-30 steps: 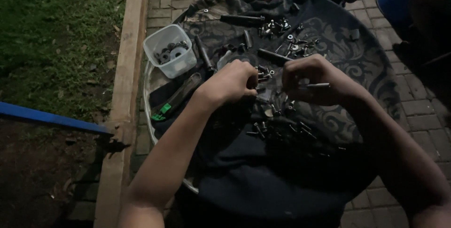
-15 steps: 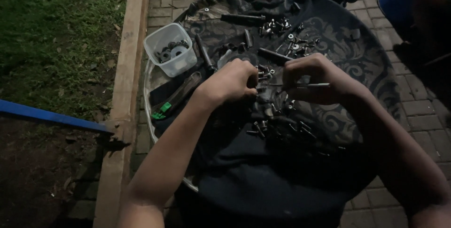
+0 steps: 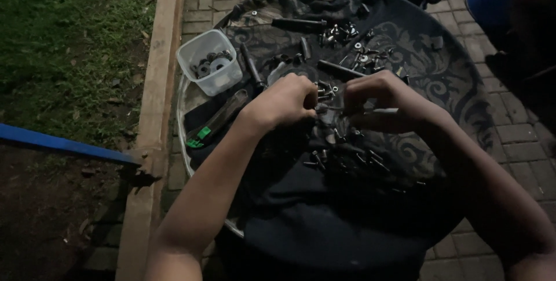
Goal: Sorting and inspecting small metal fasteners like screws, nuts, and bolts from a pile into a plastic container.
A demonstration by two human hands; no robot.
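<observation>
My left hand [image 3: 285, 102] and my right hand [image 3: 379, 101] meet over the middle of a round table draped in a dark patterned cloth [image 3: 428, 72]. Between them lies a thin metal rod or long bolt [image 3: 353, 109]; my right hand grips its right part and my left fingers pinch its left end, where a small part may sit, too dim to tell. Loose bolts, screws and nuts [image 3: 341, 153] are scattered on the cloth under and around both hands.
A clear plastic tub [image 3: 209, 69] with washers stands at the table's left edge. Dark tools [image 3: 298, 24] and more hardware [image 3: 356, 46] lie at the back. A green-tipped tool [image 3: 214, 123] lies left. Grass, a wooden border and brick paving surround; another person sits at top right.
My hands have drawn slightly closer together on the rod. Little else has moved.
</observation>
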